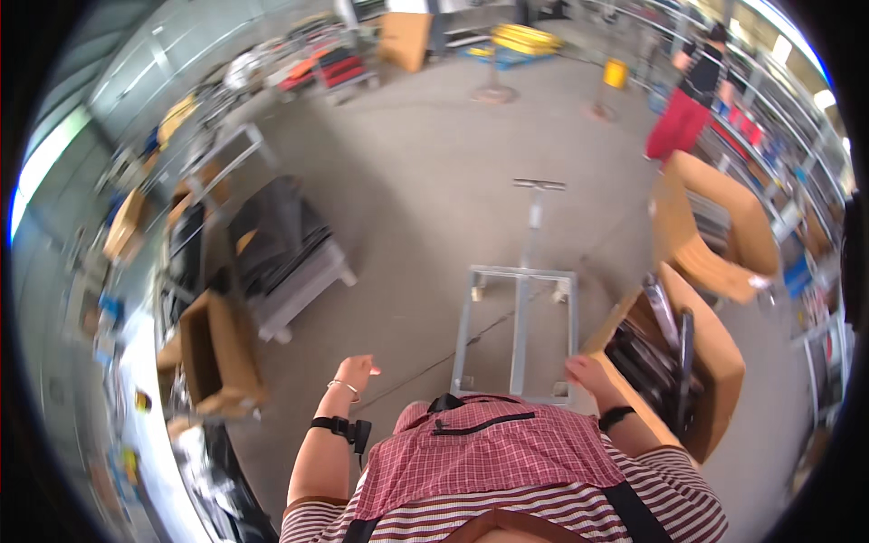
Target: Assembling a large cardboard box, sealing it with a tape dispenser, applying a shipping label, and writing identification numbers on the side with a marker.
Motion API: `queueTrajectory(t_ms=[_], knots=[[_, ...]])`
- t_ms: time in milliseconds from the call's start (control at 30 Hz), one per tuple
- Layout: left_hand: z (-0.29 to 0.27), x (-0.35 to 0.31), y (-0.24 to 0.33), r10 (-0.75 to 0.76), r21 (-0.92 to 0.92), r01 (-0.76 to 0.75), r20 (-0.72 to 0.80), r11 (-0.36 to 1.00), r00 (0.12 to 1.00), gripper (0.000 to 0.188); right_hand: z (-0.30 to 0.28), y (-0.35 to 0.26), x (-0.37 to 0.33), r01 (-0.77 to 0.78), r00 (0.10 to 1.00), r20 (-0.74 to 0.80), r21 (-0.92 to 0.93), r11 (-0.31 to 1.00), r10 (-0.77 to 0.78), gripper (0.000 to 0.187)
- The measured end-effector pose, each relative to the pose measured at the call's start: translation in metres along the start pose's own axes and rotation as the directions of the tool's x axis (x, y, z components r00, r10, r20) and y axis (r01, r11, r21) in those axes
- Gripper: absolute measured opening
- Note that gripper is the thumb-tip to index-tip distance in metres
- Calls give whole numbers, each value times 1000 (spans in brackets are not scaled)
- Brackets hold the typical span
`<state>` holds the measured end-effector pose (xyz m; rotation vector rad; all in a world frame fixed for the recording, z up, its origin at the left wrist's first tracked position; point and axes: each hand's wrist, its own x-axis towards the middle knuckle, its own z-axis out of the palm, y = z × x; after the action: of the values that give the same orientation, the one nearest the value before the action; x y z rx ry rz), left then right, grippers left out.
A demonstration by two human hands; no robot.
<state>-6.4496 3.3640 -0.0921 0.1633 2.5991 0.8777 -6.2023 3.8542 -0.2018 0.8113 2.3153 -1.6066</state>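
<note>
My left hand [354, 371] hangs in front of me on the left, holding nothing; its fingers are loosely bent, with one tip standing apart. My right hand [590, 372] is curled closed, and nothing shows in it. Ahead of me a grey metal frame cart [521, 339] with a T-shaped handle [538, 185] stands on the floor. In the picture, my right hand overlaps the cart's near right corner. Beside that hand is a tall open cardboard box [720, 380] with dark, long wrapped pieces [644, 362] inside.
A second open cardboard box [674, 213] stands farther right. On the left, a low pale platform [308, 294] carries a stack of black sheets [276, 226], near another open box [213, 357]. A person [692, 95] in red trousers stands by shelving at the far right.
</note>
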Motion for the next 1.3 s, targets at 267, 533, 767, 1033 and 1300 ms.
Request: queueTrajectory(t_ms=[267, 533, 767, 1033, 1300], knots=[[49, 352, 203, 302, 341, -453, 412, 824, 860, 34, 35, 2, 15, -202, 752, -409, 603, 772, 517, 31], [276, 627, 393, 729, 197, -950, 609, 244, 313, 75, 313, -49, -154, -883, 468, -132, -43, 467, 874, 16], [374, 659, 441, 517, 341, -874, 708, 345, 480, 55, 420, -261, -58, -205, -119, 226, 947, -246, 967, 14], [343, 630, 426, 602, 350, -911, 687, 217, 408, 22, 463, -285, -35, -21, -58, 188, 982, -190, 980, 19], [312, 537, 296, 540, 378, -912, 740, 159, 401, 25, 590, -262, -104, 133, -125, 121, 986, -104, 985, 20]])
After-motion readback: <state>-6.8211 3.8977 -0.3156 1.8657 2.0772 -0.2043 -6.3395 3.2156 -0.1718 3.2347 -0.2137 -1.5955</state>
